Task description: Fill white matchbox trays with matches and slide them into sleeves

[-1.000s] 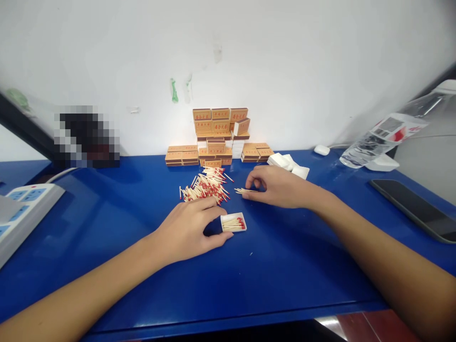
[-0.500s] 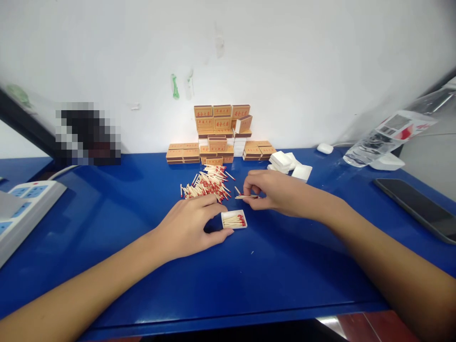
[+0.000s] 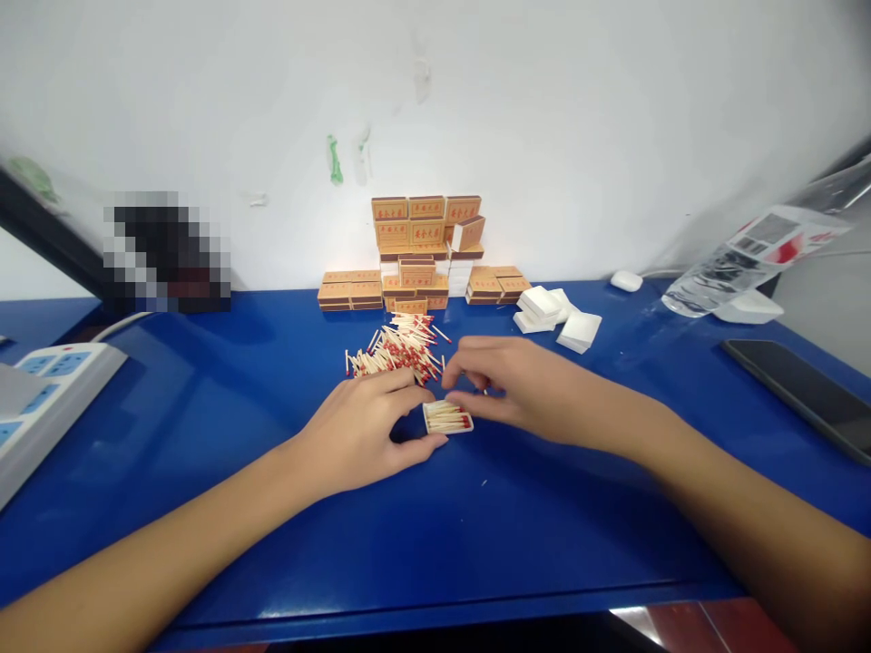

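Matchbox tray [image 3: 452,431], white and open-topped, lies between the two hands; the left hand [image 3: 371,428] pinches its left end between thumb and forefinger; the right hand [image 3: 515,381] has thumb and fingers drawn narrow at the tray's far edge, though I cannot tell whether they grip anything; orange matchboxes [image 3: 426,232] stacked beyond the tray bear red Chinese characters, 安全火 legible on one; the tray's long axis runs left to right, its matchsticks [image 3: 446,419] lying lengthwise with red heads rightward; a loose match pile [image 3: 403,351] spreads beyond it.
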Available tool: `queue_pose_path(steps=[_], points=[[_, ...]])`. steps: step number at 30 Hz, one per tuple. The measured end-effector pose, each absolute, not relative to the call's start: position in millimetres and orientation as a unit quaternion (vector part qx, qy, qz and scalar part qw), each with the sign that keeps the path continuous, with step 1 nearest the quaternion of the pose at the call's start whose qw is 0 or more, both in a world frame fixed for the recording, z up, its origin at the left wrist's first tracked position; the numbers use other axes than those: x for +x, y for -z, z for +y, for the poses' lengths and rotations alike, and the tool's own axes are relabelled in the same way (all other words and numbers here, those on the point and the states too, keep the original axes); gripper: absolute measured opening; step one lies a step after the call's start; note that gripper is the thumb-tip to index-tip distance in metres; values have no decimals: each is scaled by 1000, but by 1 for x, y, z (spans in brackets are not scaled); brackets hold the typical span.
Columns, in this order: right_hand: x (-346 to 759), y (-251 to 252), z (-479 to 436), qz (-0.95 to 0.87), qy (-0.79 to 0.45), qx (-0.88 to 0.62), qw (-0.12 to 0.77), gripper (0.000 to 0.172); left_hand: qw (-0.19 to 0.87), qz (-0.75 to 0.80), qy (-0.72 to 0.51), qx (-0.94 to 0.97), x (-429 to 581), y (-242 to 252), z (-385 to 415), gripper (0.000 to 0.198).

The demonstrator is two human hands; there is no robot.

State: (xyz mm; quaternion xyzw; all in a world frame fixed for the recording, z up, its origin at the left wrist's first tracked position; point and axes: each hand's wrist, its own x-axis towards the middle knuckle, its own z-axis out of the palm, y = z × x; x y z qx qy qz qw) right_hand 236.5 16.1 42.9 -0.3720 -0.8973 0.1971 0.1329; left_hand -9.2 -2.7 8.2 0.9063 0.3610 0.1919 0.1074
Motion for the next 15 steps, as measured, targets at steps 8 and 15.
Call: queue_pose_path(steps=[8,15], points=[[248,-53,19,-903,-194,-369,106,9,110,365,-184,906,-10,-8,-3,28],[237,-47,10,-904,-207,-368,69,8,109,360,-187,907,-9,-8,-3,27]])
